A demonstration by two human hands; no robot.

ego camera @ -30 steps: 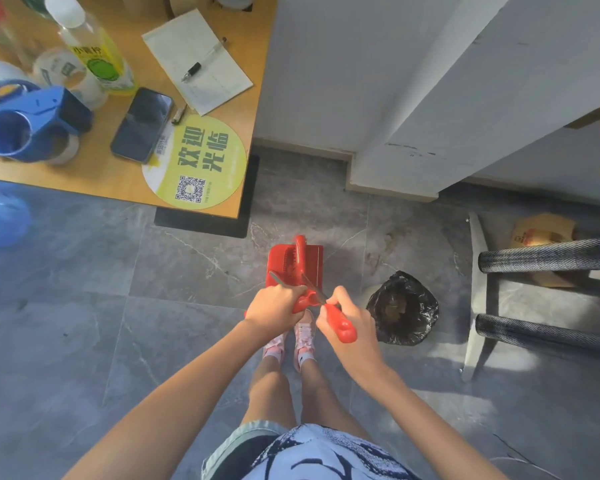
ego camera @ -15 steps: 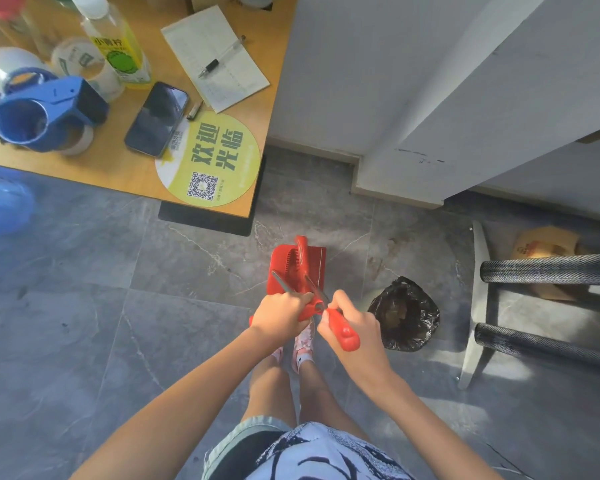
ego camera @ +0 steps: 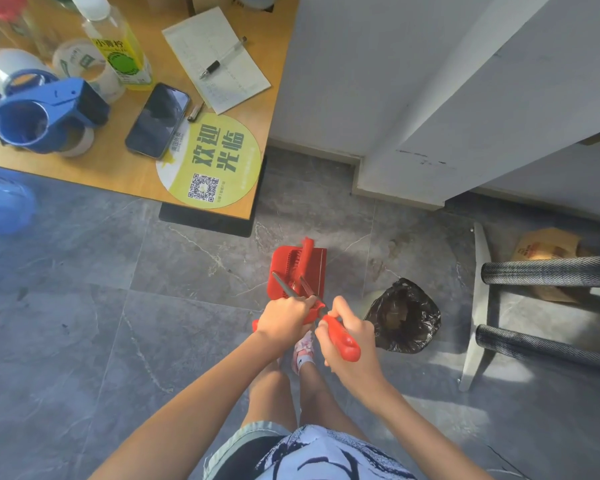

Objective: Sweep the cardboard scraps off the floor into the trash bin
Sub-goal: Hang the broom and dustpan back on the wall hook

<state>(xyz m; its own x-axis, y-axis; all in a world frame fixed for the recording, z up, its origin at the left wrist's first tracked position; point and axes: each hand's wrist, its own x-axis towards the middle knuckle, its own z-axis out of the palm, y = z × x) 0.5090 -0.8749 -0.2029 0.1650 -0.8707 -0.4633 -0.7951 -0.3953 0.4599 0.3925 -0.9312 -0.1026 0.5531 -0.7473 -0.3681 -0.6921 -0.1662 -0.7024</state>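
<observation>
A red dustpan stands on the grey tiled floor in front of my feet, and a red brush head lies in it. My left hand grips the red top of the dustpan's metal shaft. To its right, my right hand grips the broom's red handle; the two hands are close together. Right of the hands stands the trash bin, lined with a black bag, with brown pieces showing inside. A brown cardboard piece lies on the floor behind the stool at far right.
A wooden table at upper left carries a phone, tape dispenser, bottle, paper and pen. A white wall corner juts out ahead. A stool with two dark rungs stands right of the bin. A blue object sits at left.
My hands keep their grips on the two handles and stay close together. The view has shifted a little, bringing the table further into the frame.
</observation>
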